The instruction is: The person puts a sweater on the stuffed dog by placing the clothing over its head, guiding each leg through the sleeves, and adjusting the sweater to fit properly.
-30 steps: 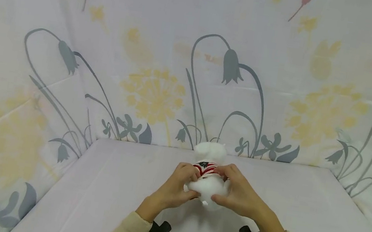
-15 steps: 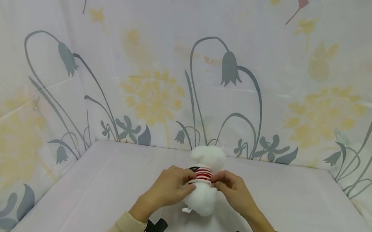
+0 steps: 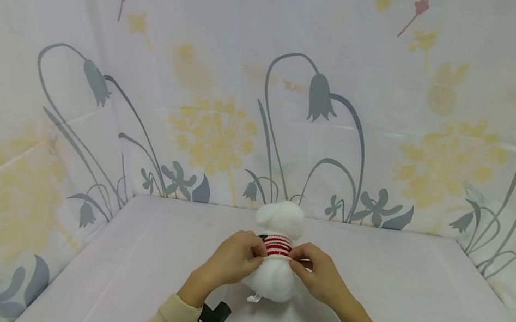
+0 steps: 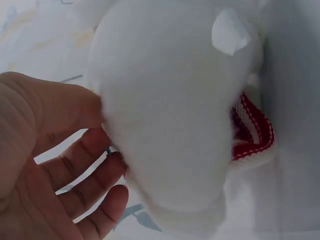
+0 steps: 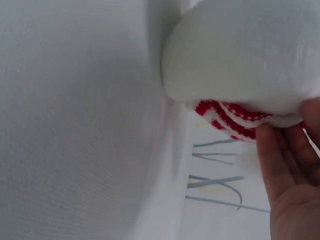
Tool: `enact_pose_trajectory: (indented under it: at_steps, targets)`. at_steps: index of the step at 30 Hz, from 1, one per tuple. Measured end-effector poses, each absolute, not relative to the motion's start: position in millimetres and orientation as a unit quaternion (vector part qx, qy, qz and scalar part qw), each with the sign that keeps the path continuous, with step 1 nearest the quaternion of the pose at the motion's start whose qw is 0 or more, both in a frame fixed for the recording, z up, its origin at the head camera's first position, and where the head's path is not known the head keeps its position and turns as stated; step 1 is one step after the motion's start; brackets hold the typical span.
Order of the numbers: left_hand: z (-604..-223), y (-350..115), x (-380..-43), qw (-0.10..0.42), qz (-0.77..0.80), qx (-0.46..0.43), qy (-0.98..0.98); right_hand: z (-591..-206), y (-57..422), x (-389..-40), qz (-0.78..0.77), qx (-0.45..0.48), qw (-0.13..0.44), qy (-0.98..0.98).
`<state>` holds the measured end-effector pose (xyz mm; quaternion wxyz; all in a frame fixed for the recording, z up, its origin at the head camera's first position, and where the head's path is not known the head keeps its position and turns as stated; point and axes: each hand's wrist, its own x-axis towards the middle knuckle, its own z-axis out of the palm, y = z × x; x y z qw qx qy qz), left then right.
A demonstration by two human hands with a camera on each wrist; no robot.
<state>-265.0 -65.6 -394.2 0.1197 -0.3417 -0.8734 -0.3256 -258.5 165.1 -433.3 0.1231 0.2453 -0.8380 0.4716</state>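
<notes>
A white plush toy (image 3: 272,281) wearing a red-and-white striped knitted sweater (image 3: 278,245) sits upright on the table. Its head points to the back, and a small white tag (image 3: 253,297) sticks out at its lower left. My left hand (image 3: 233,258) pinches the sweater's hem at the toy's left side; the left wrist view has the thumb (image 4: 75,107) against the white plush. On the other side my right hand (image 3: 323,277) pinches the hem between thumb and fingers. The sweater's loose edge (image 5: 230,120) hangs away from the body in the right wrist view.
The table (image 3: 150,256) has a plain pale cover. Behind it and at both sides hangs a cloth (image 3: 231,69) printed with grey and yellow flowers. A black wrist mount (image 3: 215,314) sits under each forearm.
The toy has turned, so the dark patch on its sweater has moved left and plain stripes face me. Both hands have shifted from around the body to the sweater's hem.
</notes>
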Motion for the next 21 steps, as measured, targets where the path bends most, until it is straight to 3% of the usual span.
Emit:
enact_pose_trajectory:
  at_steps: [8,13,16,21]
  targets:
    - [-391.3,-68.5,-263.2,0.154,-0.256,-0.360,-0.884,-434.2,160.6,-257.2,0.426,0.283,0.190,-0.838]
    - [-393.3,-68.4,-265.9,0.145,-0.262,-0.366,-0.881,-433.6,159.7,-257.8,0.418,0.310,0.210,-0.828]
    - [-392.6,-68.5,-265.4,0.124,-0.267,-0.363,-0.884,-432.9,160.4,-257.3,0.429,0.310,0.185,-0.828]
    - [-390.2,-68.5,-262.0,0.094,-0.285,-0.372,-0.878,-432.2,163.2,-255.7,0.497,0.297,0.068,-0.813]
